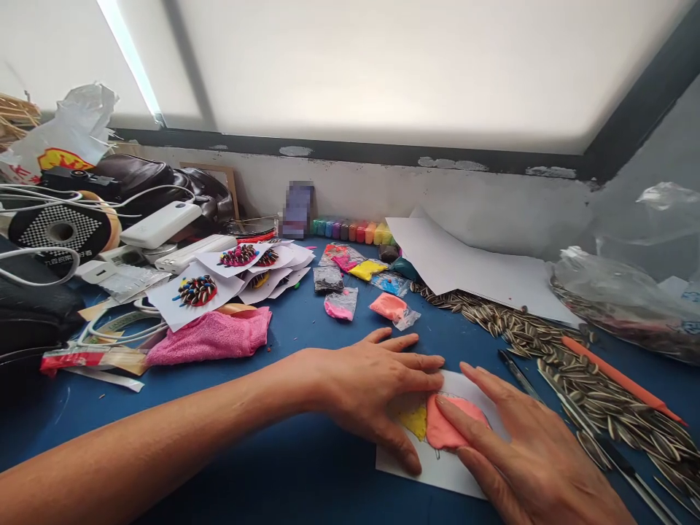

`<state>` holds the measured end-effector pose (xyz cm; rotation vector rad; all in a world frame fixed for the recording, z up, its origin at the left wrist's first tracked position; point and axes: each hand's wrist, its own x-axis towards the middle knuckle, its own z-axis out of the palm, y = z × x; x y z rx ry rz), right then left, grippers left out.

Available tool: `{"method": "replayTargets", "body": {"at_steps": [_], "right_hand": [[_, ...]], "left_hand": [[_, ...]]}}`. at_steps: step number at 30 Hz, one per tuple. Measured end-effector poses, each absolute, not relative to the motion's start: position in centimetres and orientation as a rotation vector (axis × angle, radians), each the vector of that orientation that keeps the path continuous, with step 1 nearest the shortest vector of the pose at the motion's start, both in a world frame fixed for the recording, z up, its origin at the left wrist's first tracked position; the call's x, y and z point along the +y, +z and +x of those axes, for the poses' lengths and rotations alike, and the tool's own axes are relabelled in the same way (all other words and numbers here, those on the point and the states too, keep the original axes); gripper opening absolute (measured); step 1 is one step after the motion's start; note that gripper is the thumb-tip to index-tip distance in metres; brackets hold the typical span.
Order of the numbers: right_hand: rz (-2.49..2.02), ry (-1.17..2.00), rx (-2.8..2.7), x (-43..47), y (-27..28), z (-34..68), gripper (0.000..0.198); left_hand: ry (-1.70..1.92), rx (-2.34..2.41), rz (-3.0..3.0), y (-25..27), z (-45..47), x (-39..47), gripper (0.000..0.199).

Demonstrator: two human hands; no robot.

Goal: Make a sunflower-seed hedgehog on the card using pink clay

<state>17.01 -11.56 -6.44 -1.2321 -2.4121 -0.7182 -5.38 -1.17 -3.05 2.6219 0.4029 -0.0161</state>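
Observation:
A white sheet of paper lies on the blue table, with pen lines drawn on it. Pressed flat onto it are a patch of salmon-pink modelling clay and a smaller yellow patch to its left. My left hand rests on the sheet's left side with fingers spread, partly covering the yellow clay. With fingers stretched out, my right hand touches the pink clay with a fingertip and covers the sheet's right side. Beyond the hands sits a bag of the same pink clay.
Sunflower seeds, an orange stick and pens lie at the right. Several small clay bags are at the middle back. Finished seed pictures, a pink cloth, cables and a power bank crowd the left.

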Motion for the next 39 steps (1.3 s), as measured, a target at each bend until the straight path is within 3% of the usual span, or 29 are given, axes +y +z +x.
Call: {"method": "replayTargets", "body": {"at_steps": [15, 24, 39], "right_hand": [[-1.408, -0.466, -2.337, -12.0, -6.5, 18.1, 0.035], [-1.204, -0.682, -2.392, -11.6, -6.0, 17.9, 0.036], [-1.317, -0.745, -2.347, -12.0, -6.3, 18.6, 0.039]], "left_hand": [[-0.055, 0.428, 2.59, -2.7, -5.5, -1.2, 0.08], [-0.06, 0.438, 2.581, -3.0, -5.5, -1.2, 0.081], [-0.084, 0.428, 2.559, -3.0, -5.6, -1.1, 0.084]]}}
